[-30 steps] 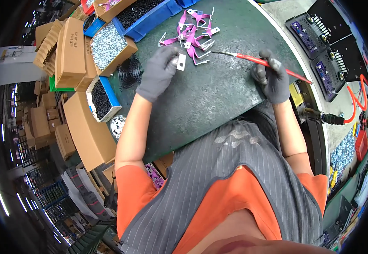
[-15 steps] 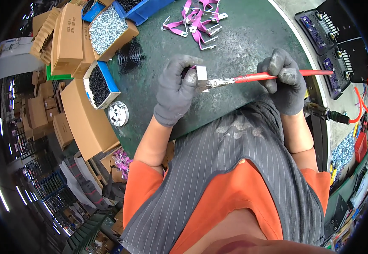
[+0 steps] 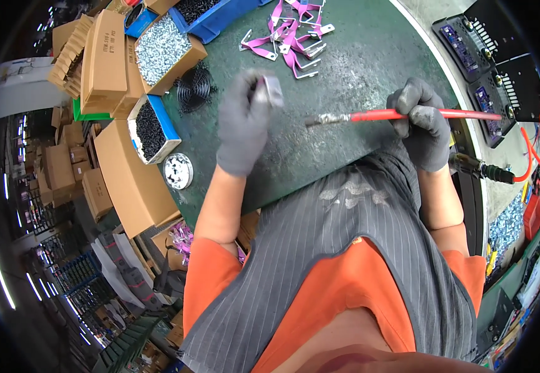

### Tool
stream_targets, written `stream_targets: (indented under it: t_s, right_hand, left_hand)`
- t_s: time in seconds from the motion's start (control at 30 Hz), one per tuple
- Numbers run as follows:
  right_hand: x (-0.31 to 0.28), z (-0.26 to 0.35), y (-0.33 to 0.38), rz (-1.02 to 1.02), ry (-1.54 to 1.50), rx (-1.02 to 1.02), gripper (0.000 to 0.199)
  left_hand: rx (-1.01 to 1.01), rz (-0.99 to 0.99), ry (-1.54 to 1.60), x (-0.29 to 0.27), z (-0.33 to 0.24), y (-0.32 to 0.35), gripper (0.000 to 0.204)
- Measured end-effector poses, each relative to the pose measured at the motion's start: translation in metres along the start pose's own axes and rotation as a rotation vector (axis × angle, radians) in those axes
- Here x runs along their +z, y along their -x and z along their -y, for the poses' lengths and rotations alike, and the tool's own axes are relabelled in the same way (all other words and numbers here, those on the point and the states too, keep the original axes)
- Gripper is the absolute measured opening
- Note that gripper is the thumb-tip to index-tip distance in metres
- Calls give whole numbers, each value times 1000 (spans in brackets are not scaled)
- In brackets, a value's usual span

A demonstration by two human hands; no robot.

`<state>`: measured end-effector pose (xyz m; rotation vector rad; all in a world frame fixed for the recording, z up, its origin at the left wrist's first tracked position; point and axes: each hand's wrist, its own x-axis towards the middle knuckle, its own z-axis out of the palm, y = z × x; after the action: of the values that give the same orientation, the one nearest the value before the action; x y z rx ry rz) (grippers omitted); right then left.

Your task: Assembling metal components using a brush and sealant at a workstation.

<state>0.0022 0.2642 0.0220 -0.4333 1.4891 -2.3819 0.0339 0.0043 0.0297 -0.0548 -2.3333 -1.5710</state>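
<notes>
In my grey-gloved left hand (image 3: 242,127) is a metal piece (image 3: 273,91) with a flat silvery end; motion blurs it and the fingers hide the rest. My right hand (image 3: 424,133), also gloved, is closed round the red handle of a brush (image 3: 372,115). The brush lies level and points left, its end smeared with white and grey. Its tip is apart from the metal piece, over the dark green table (image 3: 338,81). Beyond both hands lies a loose pile of metal brackets with pink sleeves (image 3: 290,38).
Along the left edge stand a carton of silver screws (image 3: 161,53), a box of black screws (image 3: 150,129), a round tub with white paste (image 3: 178,171) and a black wire fan guard (image 3: 194,87). On the right are black circuit-board units (image 3: 487,105) and a power screwdriver (image 3: 472,165).
My left hand has moved up and left with the metal piece, away from the brush, which had been touching it. The brush has shifted slightly right in my right hand.
</notes>
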Motion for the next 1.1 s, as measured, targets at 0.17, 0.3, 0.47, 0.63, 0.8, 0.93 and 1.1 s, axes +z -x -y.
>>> stream_targets:
  t_s: [0.17, 0.3, 0.47, 0.63, 0.8, 0.93, 1.1]
  right_hand:
    - [-9, -16, -7, -158, -45, 44, 20]
    - [-11, -31, -7, -234, -32, 146, 22]
    - [-15, -34, -4, -177, -130, 164, 20]
    - [-19, -27, -8, -178, -176, 128, 22]
    - [-4, -11, -15, -71, -122, 7, 24]
    - [22, 8, -12, -103, -40, 9, 22]
    - [33, 16, -4, -59, 71, 23, 21]
  left_hand:
    - [-196, -124, -659, -7, 56, -62, 39]
    - [-400, 19, -956, -6, 69, -88, 45]
    - [-339, 23, -885, -10, 80, -88, 40]
    - [-44, 36, -430, -15, 59, -49, 23]
    - [-180, 146, 255, -2, 25, 6, 32]
    - [-26, 108, -11, 1, 22, 22, 26]
    - [249, 46, -182, -3, 14, 22, 21]
